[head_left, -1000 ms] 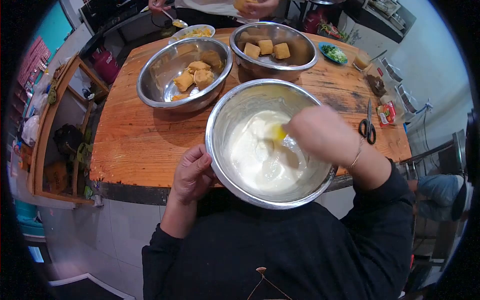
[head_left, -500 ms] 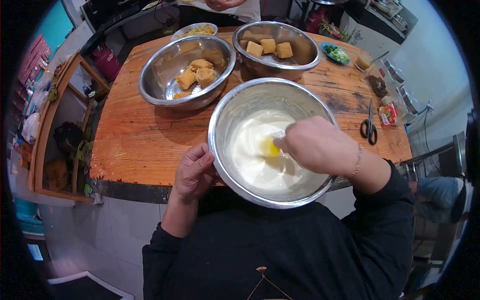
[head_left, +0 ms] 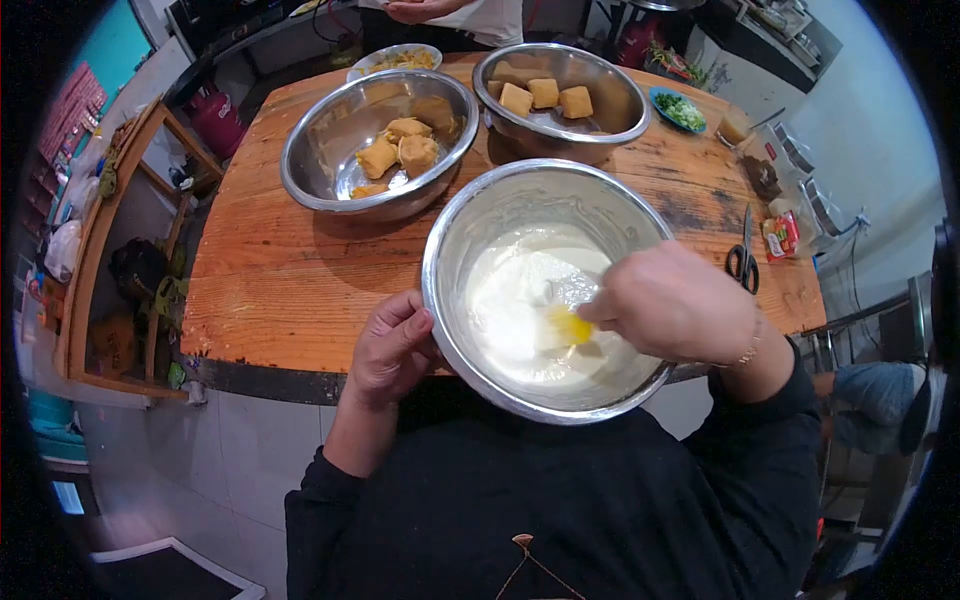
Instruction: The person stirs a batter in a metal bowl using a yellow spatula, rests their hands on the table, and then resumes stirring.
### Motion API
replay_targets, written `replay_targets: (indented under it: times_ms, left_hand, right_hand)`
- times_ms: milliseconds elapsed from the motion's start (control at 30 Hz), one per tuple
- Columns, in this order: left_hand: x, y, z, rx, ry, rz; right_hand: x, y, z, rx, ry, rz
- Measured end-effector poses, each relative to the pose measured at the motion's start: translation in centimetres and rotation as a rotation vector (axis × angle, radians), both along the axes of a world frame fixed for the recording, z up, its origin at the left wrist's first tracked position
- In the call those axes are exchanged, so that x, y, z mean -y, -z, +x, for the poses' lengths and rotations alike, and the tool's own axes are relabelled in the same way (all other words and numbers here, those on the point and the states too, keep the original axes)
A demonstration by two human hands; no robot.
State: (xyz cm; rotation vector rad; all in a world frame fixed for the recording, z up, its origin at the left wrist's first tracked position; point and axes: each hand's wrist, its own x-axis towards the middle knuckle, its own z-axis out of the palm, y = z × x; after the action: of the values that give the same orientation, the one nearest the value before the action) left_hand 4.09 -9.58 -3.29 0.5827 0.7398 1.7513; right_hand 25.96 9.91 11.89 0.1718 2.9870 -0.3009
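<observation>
A steel mixing bowl (head_left: pixel 548 416) of creamy white batter (head_left: pixel 510 310) sits at the near table edge, right against my front. My left hand (head_left: pixel 395 350) grips its left rim, thumb on the edge and fingers beneath. Over the right side of the bowl, my right hand (head_left: pixel 675 305) is closed around a utensil (head_left: pixel 568 325) with a yellow part, blurred and low in the batter. Whether this is a whisk or a spatula I cannot tell. Batter smears coat the bowl's inner wall.
Behind stand two steel bowls, the left one (head_left: pixel 300 190) and the right one (head_left: pixel 640 125), holding tan blocks (head_left: pixel 543 93). Scissors (head_left: pixel 743 262), a seasoning packet (head_left: pixel 780 237), a plate of chopped greens (head_left: pixel 678 108) and a glass (head_left: pixel 733 128) lie right. A person (head_left: pixel 440 20) stands across the table.
My right hand has swept the utensil toward me and to the right through the batter. My left hand keeps its hold on the rim.
</observation>
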Motion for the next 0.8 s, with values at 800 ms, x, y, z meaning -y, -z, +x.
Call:
replay_targets:
  times_ms: [800]
  left_hand:
    - [0.2, 0.1, -0.2, 0.024, 0.021, 0.015]
  right_hand:
    - [2.5, 0.1, -0.2, 0.081, -0.068, 0.054]
